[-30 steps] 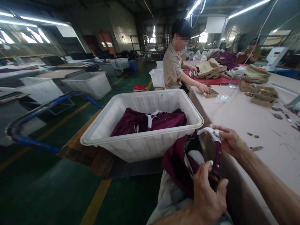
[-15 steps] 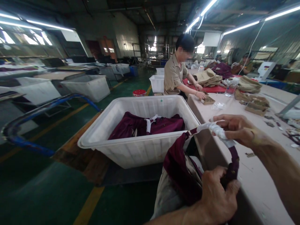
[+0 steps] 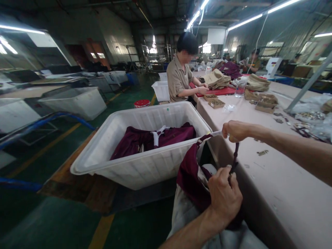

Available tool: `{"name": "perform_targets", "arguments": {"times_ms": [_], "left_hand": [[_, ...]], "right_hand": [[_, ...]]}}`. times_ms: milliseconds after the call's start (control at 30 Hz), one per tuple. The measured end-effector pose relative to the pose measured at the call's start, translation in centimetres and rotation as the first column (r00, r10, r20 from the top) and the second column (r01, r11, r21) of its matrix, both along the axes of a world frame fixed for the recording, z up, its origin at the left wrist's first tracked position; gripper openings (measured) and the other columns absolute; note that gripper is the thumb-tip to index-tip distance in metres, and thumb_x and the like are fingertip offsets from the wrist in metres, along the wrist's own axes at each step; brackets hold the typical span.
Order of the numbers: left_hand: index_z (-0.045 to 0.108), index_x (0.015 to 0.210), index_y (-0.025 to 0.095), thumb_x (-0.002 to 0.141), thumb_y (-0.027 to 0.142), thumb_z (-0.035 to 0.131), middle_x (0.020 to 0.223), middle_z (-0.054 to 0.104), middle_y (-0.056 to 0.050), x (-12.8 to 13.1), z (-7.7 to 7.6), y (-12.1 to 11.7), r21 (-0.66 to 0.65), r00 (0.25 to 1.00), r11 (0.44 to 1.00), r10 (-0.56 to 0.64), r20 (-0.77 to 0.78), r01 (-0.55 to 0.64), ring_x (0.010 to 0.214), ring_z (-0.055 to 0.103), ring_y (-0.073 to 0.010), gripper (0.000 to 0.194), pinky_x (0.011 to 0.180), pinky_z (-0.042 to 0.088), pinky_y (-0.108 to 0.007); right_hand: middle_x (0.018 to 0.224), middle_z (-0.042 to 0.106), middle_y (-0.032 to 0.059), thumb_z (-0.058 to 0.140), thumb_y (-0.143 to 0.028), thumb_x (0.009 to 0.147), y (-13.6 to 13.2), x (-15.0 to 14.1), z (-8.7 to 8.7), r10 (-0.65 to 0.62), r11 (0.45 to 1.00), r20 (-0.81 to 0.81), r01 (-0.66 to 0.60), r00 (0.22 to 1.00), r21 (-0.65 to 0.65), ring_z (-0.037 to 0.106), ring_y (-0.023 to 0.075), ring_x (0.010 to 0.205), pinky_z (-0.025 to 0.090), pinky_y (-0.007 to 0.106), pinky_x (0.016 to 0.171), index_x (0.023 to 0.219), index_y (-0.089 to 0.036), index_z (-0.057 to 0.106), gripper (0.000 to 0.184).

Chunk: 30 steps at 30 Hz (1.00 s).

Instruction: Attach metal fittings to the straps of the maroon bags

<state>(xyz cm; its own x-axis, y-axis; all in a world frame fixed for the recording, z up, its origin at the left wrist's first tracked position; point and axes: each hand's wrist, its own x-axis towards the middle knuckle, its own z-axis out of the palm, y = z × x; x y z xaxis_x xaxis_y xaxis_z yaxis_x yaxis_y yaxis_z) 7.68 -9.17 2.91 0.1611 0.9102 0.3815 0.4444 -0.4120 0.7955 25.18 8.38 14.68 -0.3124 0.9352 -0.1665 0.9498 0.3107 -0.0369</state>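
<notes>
A maroon fabric bag point(image 3: 188, 173) with a pale lining hangs at the front edge of the table, over grey cloth. Its handle arcs up, maroon at the ends, with white wrapping point(image 3: 217, 134) along its top. My right hand point(image 3: 235, 131) is closed around this wrapped part, hiding much of it. Lower down, my left hand point(image 3: 225, 193) pinches the dark maroon end of the handle between thumb and fingers. The left hand covers part of the bag's opening.
A white plastic bin point(image 3: 140, 166) with maroon bags point(image 3: 173, 138) stands left of the table point(image 3: 290, 186) on a wooden board. Beyond it a co-worker point(image 3: 178, 76) stands by boxes of small metal parts point(image 3: 216, 103). A blue rail point(image 3: 46, 119) curves at left.
My right hand has gone from loosely spread fingers on the white wrapping to a closed grip. The left hand keeps its hold. The view has turned right; the co-worker's hands have left the parts box.
</notes>
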Motion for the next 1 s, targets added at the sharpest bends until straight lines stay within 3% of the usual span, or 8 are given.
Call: {"name": "perform_targets", "arguments": {"times_ms": [100,233,467,533,667,767,833,1000], "left_hand": [[0.072,0.112,0.018,0.096,0.026,0.054,0.098,0.077,-0.013,-0.3,0.9,-0.1,-0.063,0.999,0.998,-0.021,0.049,0.024,0.091,0.073,-0.0279,0.026,0.084,0.056,-0.042],[0.074,0.107,0.02,0.101,0.034,0.051,0.09,0.079,-0.007,-0.5,1.4,0.4,-0.199,0.961,0.959,-0.153,0.23,0.2,0.085,0.076,-0.0237,0.027,0.078,0.056,-0.035],[0.068,0.109,0.012,0.101,0.039,0.055,0.103,0.078,-0.015,-1.3,2.8,1.4,-0.26,0.73,0.811,-0.271,0.627,0.524,0.084,0.078,-0.0252,0.031,0.081,0.059,-0.037],[0.069,0.105,0.009,0.1,0.04,0.058,0.103,0.078,-0.017,-1.5,3.7,1.5,-0.244,0.671,0.792,-0.261,0.694,0.56,0.083,0.078,-0.0266,0.033,0.081,0.06,-0.038],[0.071,0.102,0.007,0.097,0.042,0.063,0.1,0.078,-0.02,-2.3,6.3,2.4,-0.169,0.598,0.835,-0.218,0.772,0.523,0.085,0.078,-0.0293,0.036,0.084,0.061,-0.041],[0.07,0.106,0.008,0.096,0.041,0.066,0.104,0.078,-0.02,-3.4,8.7,3.9,-0.099,0.553,0.876,-0.207,0.807,0.473,0.089,0.078,-0.0308,0.034,0.089,0.061,-0.044],[0.07,0.109,0.009,0.095,0.038,0.068,0.107,0.078,-0.019,-4.1,10.3,5.1,-0.069,0.541,0.889,-0.213,0.814,0.453,0.093,0.078,-0.0309,0.032,0.091,0.061,-0.045],[0.07,0.111,0.011,0.095,0.036,0.068,0.108,0.079,-0.017,-4.7,13.3,7.8,0.015,0.528,0.922,-0.236,0.816,0.388,0.095,0.078,-0.0295,0.029,0.091,0.06,-0.041]], "right_hand": [[0.08,0.075,0.0073,0.067,-0.016,0.058,0.2,0.6,-0.1,-0.026,1.0,-0.066,0.025,0.997,-0.018,0.069,0.0242,0.071,0.044,0.029,0.063,0.094,-0.021,0.081,0.038],[0.078,0.074,0.006,0.067,-0.019,0.059,0.6,1.2,-0.2,-0.045,0.997,-0.218,0.032,0.975,-0.064,0.067,0.0231,0.072,0.044,0.03,0.066,0.096,-0.021,0.082,0.039],[0.07,0.072,0.0053,0.064,-0.037,0.076,0.6,1.4,0.0,-0.128,0.956,-0.57,-0.052,0.811,-0.288,0.065,0.018,0.063,0.045,0.025,0.054,0.103,-0.014,0.079,0.039],[0.077,0.074,0.0071,0.065,-0.042,0.08,0.5,1.4,-0.6,-0.185,0.944,-0.714,-0.079,0.675,-0.32,0.065,0.0176,0.067,0.047,0.024,0.056,0.113,-0.012,0.076,0.046],[0.097,0.075,0.0105,0.078,-0.051,0.08,-0.2,2.0,-2.8,-0.341,0.927,-0.923,-0.101,0.181,-0.362,0.069,0.018,0.075,0.056,0.03,0.069,0.116,-0.015,0.074,0.051],[0.114,0.074,0.0151,0.079,-0.056,0.08,-1.7,2.5,-4.9,-0.322,0.946,-0.947,-0.031,-0.002,-0.321,0.071,0.0217,0.081,0.059,0.037,0.078,0.11,-0.015,0.074,0.051],[0.114,0.075,0.0168,0.075,-0.059,0.084,-3.3,2.3,-6.1,-0.313,0.949,-0.95,-0.048,-0.003,-0.313,0.073,0.0249,0.087,0.059,0.042,0.085,0.109,-0.014,0.075,0.051],[0.127,0.073,0.0161,0.069,-0.069,0.084,-9.0,-0.3,-8.7,-0.214,0.958,-0.964,-0.16,0.157,-0.238,0.067,0.037,0.118,0.051,0.053,0.107,0.131,-0.018,0.071,0.069]]}}
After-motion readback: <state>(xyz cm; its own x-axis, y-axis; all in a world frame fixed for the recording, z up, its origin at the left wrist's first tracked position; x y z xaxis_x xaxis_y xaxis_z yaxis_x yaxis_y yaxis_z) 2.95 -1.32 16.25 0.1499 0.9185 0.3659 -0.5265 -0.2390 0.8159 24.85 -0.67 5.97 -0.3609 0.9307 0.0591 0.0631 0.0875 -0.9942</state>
